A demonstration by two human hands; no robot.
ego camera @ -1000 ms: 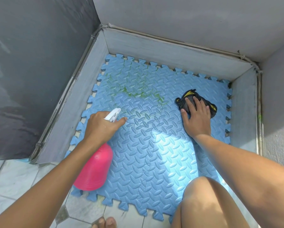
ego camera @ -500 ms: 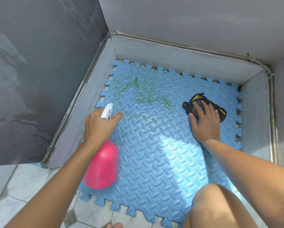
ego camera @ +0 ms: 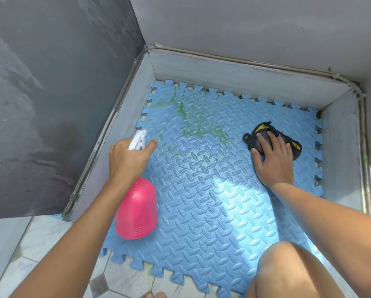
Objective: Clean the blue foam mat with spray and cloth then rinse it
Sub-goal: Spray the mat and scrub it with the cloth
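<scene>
Rising along the far left, a dark grey wall (ego camera: 51, 104) meets a floor of pale tiles (ego camera: 40, 244) at its foot. Just to the right, the left hand (ego camera: 127, 160) grips the neck of a pink spray bottle (ego camera: 137, 211), fingers curled round it and the forefinger stretched forward past the white trigger head (ego camera: 138, 141). The bottle hangs tilted above the near-left part of the blue foam mat (ego camera: 212, 201), its nozzle aimed toward the far-left corner.

The mat lies flat on the floor, tucked into a corner framed by a low pale kerb (ego camera: 223, 76) on three sides, with its jigsaw edge overlapping the tiles at the near side. Green stains (ego camera: 188, 125) streak its far-left area, and a bright patch of sunlight falls across its middle.

Further right, the right hand (ego camera: 273, 160) lies palm down with fingers spread, pressing a dark cloth with yellow trim (ego camera: 252, 138) onto the mat near the right kerb. Below it, at the lower right, a bare knee (ego camera: 287, 269) sits over the mat's near corner, and toes (ego camera: 156, 295) peek in at the bottom edge.
</scene>
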